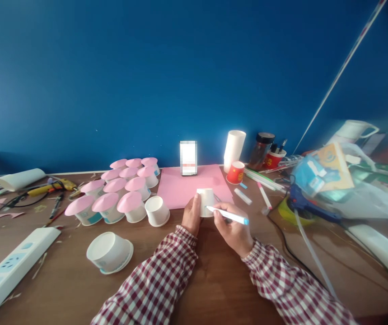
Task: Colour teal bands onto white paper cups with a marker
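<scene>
Gripping a small white cup (206,201) from its left side, the left hand (191,215) holds it upside down at the near edge of a pink sheet (183,189). The right hand (232,230) is closed around a white marker (229,216) with a blue end, its tip against the cup's wall.

Just left stands another white cup (156,210), and beyond it a cluster of pink-topped cups (119,194). A larger tub (109,253) lies tipped nearer the left sleeve, with a power strip (7,271) at the far left. Loose pens (243,196), a red cup (236,172) and a blue glue gun (302,203) crowd the right side.

Bare wooden table (214,280) lies open between the forearms. A blue wall (146,67) closes the back.
</scene>
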`<action>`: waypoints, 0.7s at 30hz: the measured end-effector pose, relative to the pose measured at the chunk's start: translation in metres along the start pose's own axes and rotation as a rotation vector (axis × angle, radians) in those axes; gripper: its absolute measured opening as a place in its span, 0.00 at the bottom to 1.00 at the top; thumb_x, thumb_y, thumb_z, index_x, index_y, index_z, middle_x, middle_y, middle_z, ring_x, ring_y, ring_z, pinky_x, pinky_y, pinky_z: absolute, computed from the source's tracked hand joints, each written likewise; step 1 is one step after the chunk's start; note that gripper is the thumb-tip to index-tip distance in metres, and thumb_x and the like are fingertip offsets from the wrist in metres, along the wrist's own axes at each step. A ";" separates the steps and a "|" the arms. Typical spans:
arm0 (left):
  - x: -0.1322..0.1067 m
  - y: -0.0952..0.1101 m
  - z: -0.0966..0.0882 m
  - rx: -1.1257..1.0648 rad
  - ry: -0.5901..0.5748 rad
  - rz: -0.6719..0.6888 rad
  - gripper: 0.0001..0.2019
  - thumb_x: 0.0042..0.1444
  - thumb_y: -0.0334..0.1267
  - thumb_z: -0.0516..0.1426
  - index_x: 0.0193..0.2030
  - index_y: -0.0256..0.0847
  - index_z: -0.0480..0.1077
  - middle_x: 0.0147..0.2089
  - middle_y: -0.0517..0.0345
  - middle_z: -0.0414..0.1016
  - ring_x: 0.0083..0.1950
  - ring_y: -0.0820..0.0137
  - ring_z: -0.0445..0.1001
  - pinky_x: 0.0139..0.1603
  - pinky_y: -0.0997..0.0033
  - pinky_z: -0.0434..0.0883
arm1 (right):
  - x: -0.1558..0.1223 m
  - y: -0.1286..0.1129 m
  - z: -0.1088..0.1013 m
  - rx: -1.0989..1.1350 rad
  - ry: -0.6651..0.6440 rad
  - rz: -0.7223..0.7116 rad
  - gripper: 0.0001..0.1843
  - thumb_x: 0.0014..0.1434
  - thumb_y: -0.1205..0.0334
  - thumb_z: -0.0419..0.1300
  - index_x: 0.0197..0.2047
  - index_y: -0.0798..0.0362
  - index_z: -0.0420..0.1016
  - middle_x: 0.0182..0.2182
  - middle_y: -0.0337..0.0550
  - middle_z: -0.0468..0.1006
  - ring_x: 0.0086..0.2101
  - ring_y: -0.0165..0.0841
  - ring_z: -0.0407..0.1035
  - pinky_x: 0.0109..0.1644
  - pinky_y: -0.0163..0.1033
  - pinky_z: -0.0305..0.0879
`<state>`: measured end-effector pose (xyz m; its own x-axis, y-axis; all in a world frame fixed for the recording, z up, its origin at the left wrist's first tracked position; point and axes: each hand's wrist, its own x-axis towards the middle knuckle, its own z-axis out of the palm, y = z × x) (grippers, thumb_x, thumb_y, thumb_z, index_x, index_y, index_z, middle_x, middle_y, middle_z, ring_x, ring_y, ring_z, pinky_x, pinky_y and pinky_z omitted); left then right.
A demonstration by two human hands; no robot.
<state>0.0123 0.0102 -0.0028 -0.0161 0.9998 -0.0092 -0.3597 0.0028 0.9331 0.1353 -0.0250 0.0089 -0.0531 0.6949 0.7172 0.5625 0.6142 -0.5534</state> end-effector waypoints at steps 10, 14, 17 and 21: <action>0.002 -0.005 -0.006 0.044 0.015 -0.013 0.26 0.56 0.59 0.50 0.35 0.34 0.73 0.29 0.54 0.75 0.28 0.72 0.69 0.30 0.72 0.66 | 0.001 0.000 -0.001 0.013 0.024 0.013 0.06 0.60 0.63 0.55 0.37 0.53 0.73 0.29 0.42 0.78 0.30 0.33 0.73 0.37 0.37 0.72; 0.001 -0.003 -0.006 0.020 0.025 -0.014 0.27 0.55 0.60 0.50 0.34 0.34 0.72 0.28 0.55 0.73 0.28 0.72 0.68 0.31 0.72 0.65 | 0.002 0.000 -0.001 0.016 0.030 0.015 0.06 0.60 0.63 0.56 0.37 0.53 0.73 0.29 0.42 0.78 0.30 0.33 0.73 0.37 0.37 0.71; -0.001 0.001 -0.004 0.023 0.040 -0.045 0.26 0.54 0.60 0.52 0.34 0.33 0.71 0.27 0.56 0.72 0.27 0.72 0.67 0.30 0.71 0.65 | 0.002 0.000 -0.002 0.014 0.028 0.020 0.06 0.60 0.62 0.55 0.36 0.53 0.73 0.29 0.42 0.77 0.30 0.33 0.73 0.36 0.37 0.71; 0.002 -0.002 -0.002 -0.034 0.081 -0.064 0.27 0.51 0.61 0.54 0.35 0.32 0.71 0.25 0.57 0.71 0.25 0.72 0.67 0.28 0.71 0.65 | 0.002 0.002 -0.002 0.032 0.029 0.031 0.06 0.60 0.63 0.55 0.36 0.53 0.72 0.28 0.41 0.77 0.29 0.32 0.72 0.35 0.36 0.70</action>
<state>0.0106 0.0117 -0.0051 -0.0668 0.9928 -0.0991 -0.3937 0.0651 0.9169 0.1376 -0.0232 0.0099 -0.0122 0.7028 0.7113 0.5368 0.6048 -0.5883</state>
